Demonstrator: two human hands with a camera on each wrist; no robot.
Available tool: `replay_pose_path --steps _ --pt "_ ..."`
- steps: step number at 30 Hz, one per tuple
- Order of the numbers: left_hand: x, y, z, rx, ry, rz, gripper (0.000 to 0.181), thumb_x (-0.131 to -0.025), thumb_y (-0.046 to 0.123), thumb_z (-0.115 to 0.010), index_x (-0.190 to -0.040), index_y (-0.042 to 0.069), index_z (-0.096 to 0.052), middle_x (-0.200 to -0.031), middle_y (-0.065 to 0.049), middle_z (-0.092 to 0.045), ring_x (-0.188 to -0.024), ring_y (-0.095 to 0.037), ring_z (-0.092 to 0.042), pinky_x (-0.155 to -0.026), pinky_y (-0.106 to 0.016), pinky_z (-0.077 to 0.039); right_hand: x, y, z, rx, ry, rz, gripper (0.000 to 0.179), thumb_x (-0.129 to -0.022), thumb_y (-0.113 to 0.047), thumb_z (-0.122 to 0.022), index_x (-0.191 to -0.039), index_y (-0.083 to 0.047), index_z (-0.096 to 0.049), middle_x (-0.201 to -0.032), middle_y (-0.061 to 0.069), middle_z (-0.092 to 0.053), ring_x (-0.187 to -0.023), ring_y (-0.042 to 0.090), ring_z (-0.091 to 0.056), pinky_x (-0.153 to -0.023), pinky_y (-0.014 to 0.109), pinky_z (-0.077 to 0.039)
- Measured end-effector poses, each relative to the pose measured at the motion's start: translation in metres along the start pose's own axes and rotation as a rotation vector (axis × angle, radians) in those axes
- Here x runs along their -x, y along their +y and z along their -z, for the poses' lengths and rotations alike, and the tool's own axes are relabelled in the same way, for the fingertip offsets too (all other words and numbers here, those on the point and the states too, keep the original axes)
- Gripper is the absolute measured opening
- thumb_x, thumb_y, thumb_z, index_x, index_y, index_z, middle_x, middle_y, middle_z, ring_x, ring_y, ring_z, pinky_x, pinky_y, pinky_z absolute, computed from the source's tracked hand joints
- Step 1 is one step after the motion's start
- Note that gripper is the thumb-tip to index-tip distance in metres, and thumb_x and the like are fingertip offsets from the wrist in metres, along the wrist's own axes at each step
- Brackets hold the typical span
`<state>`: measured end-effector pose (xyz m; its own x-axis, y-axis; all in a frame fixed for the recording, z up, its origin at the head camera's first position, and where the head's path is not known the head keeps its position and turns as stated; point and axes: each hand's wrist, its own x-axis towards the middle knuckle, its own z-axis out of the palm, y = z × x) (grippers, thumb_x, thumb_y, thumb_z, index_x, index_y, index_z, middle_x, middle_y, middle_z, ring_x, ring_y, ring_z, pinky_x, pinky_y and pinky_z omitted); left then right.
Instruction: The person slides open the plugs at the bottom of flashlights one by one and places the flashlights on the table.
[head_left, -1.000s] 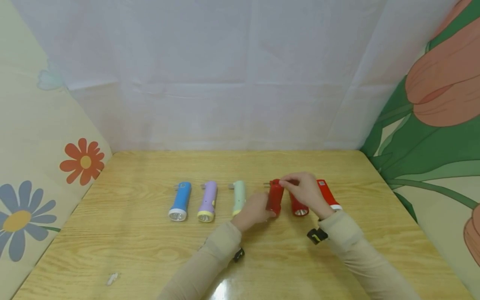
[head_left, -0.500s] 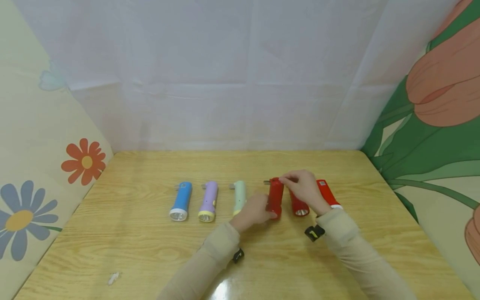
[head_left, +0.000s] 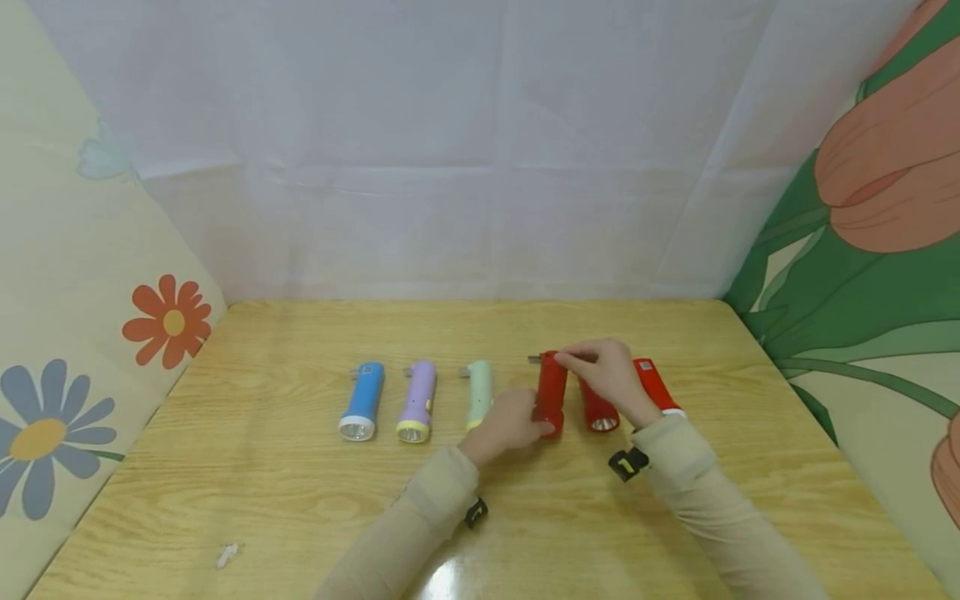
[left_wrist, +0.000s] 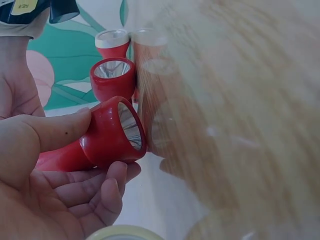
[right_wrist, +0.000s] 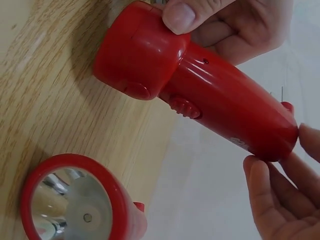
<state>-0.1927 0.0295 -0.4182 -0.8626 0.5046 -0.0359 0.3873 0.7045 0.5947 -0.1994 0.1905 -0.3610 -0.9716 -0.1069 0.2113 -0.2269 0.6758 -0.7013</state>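
Note:
Both hands are on a red flashlight [head_left: 552,392], whose metal plug prongs stick out to the left at the tail. My left hand [head_left: 510,421] grips its head end, with the thumb on the red collar in the left wrist view. At the tail, the fingertips of my right hand [head_left: 611,379] pinch the end. In the left wrist view the flashlight leans, its head close to the tabletop; whether it touches is hard to tell. A second red flashlight [head_left: 600,412] lies just to the right, partly behind the right hand.
A red flashlight with a white rim [head_left: 654,387] lies furthest right. Left of the hands lie a pale green flashlight [head_left: 478,390], a purple one [head_left: 417,400] and a blue one [head_left: 363,398]. A white curtain [head_left: 450,208] hangs behind the wooden table [head_left: 300,500].
The held flashlight's tail has risen slightly, with the right hand moving up along with it. The left hand has kept its grip on the head end. The other flashlights stay put.

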Motion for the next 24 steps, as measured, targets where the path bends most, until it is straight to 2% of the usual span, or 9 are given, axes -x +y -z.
replay_pose_path --steps 3,7,10,16,24 --pt "0.002 0.002 0.001 0.011 0.014 0.011 0.025 -0.080 0.024 -0.070 -0.092 0.004 -0.061 -0.073 -0.001 -0.058 -0.064 -0.010 -0.053 -0.057 -0.021 -0.044 0.000 0.000 -0.001 -0.024 -0.013 -0.030 0.027 -0.082 -0.021 -0.069 -0.098 0.001 -0.069 -0.095 0.015 -0.067 -0.089 0.027 -0.063 -0.075 0.039 -0.050" --pt "0.006 0.003 0.001 0.037 0.037 0.017 0.026 -0.080 0.023 -0.070 -0.094 0.003 -0.060 -0.075 -0.002 -0.058 -0.064 -0.010 -0.052 -0.055 -0.021 -0.044 -0.001 0.001 -0.002 -0.023 -0.011 -0.050 0.030 -0.080 -0.023 -0.070 -0.099 0.000 -0.069 -0.095 0.015 -0.067 -0.087 0.027 -0.062 -0.074 0.039 -0.049" --pt "0.008 0.002 0.000 0.037 0.083 -0.003 0.027 -0.079 0.022 -0.071 -0.094 0.003 -0.059 -0.077 -0.004 -0.059 -0.065 -0.011 -0.052 -0.056 -0.021 -0.044 -0.002 0.001 -0.003 -0.022 -0.002 -0.066 0.030 -0.081 -0.024 -0.070 -0.099 0.000 -0.069 -0.096 0.014 -0.067 -0.088 0.027 -0.062 -0.075 0.039 -0.049" --pt "0.011 0.005 -0.001 0.053 0.145 -0.025 0.026 -0.076 0.014 -0.072 -0.096 0.004 -0.058 -0.085 -0.005 -0.059 -0.075 -0.014 -0.054 -0.065 -0.023 -0.046 -0.004 0.001 -0.004 -0.025 0.002 -0.111 0.030 -0.082 -0.025 -0.068 -0.099 -0.001 -0.069 -0.096 0.014 -0.067 -0.087 0.025 -0.060 -0.074 0.037 -0.048" --pt "0.015 0.008 0.000 -0.045 0.184 -0.069 0.032 -0.071 0.012 -0.076 -0.096 0.003 -0.058 -0.089 -0.006 -0.053 -0.082 -0.016 -0.051 -0.069 -0.023 -0.045 -0.010 0.003 -0.007 -0.051 0.005 -0.138 0.026 -0.082 -0.022 -0.068 -0.099 -0.002 -0.069 -0.094 0.012 -0.068 -0.082 0.022 -0.059 -0.070 0.032 -0.047"
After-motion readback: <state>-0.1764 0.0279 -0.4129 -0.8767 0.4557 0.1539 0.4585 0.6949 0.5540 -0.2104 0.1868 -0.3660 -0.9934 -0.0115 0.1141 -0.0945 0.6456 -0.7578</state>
